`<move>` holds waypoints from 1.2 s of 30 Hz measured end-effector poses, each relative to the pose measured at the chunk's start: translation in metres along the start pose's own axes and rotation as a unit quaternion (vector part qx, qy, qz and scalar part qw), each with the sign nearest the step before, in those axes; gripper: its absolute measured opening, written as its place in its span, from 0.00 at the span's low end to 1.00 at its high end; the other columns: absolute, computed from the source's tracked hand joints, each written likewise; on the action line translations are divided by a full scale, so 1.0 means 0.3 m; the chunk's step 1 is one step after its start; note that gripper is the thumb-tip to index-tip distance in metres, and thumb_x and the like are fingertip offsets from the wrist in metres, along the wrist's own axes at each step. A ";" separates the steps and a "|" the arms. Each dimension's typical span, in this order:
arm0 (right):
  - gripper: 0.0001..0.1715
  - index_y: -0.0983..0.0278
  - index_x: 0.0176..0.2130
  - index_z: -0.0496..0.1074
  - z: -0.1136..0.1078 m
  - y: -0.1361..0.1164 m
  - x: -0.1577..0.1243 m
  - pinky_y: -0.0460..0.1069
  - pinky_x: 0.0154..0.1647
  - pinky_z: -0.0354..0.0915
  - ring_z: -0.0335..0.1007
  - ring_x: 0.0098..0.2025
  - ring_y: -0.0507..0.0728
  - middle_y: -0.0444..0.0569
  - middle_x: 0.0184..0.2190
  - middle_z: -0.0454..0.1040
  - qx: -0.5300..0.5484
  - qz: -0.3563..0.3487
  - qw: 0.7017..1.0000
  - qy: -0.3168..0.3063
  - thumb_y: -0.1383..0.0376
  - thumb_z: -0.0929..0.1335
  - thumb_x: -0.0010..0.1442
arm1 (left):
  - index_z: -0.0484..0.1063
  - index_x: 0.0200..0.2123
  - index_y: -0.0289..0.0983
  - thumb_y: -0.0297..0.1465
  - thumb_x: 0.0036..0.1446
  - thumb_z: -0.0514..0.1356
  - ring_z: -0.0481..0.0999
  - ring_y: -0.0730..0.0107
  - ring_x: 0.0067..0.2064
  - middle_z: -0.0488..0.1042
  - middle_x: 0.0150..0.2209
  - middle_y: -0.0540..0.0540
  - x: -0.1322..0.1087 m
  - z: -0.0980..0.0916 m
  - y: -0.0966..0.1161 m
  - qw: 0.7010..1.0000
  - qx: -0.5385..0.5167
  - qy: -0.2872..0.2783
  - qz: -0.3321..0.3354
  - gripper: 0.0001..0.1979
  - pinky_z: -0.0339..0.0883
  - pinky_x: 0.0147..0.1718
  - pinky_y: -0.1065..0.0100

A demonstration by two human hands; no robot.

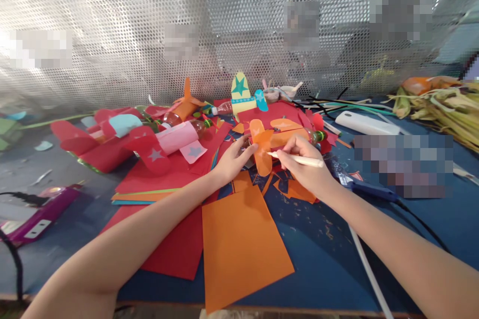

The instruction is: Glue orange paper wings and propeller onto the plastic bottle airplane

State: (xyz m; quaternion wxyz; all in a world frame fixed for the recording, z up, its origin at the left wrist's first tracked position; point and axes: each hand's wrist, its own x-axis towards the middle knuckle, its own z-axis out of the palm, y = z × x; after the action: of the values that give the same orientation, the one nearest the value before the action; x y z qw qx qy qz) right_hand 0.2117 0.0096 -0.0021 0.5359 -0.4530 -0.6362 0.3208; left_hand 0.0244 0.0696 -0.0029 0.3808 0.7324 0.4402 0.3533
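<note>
An orange paper-covered toy airplane (263, 160), apparently built on a plastic bottle with a green cap, lies at the middle of the table. My left hand (234, 158) steadies its left side, thumb against the orange paper and fingers partly hidden. In my right hand (305, 159) is a white pen (310, 161), pinched between thumb and fingers, its tip at the orange wing. Below both hands lies a sheet of orange paper (243, 249), partly over red paper (172, 254). Orange scraps (299, 191) are scattered near my right wrist.
Red and pink bottle airplanes (179, 138) crowd the left. A yellow one (243, 99) stands behind. A purple power strip (45, 212) sits far left. At right are a blue glue gun (374, 190), a white tool (366, 122) and dried husks (445, 109). Perforated silvery sheeting (239, 10) hangs behind.
</note>
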 end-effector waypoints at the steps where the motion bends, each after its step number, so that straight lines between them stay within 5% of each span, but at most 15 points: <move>1: 0.15 0.60 0.29 0.57 0.000 0.000 -0.001 0.45 0.22 0.55 0.61 0.21 0.49 0.38 0.20 0.67 -0.001 0.000 1.000 0.000 0.58 0.67 0.60 | 0.63 0.58 0.35 0.47 0.58 0.52 0.68 0.58 0.57 0.71 0.54 0.41 0.000 0.000 -0.001 1.000 0.000 0.000 -0.002 0.30 0.59 0.58 0.61; 36: 0.15 0.60 0.29 0.58 0.002 -0.002 0.003 0.45 0.23 0.58 0.66 0.23 0.50 0.41 0.23 0.69 -0.007 -0.009 1.000 0.012 0.57 0.68 0.59 | 0.63 0.57 0.35 0.47 0.58 0.52 0.70 0.58 0.54 0.71 0.52 0.41 -0.001 -0.001 0.007 1.000 0.005 -0.002 -0.014 0.30 0.61 0.56 0.60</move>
State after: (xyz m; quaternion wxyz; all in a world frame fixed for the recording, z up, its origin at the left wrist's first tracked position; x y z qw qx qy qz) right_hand 0.2110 0.0102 -0.0013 0.5432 -0.4551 -0.6359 0.3057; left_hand 0.0248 0.0687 -0.0010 0.3827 0.7287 0.4518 0.3441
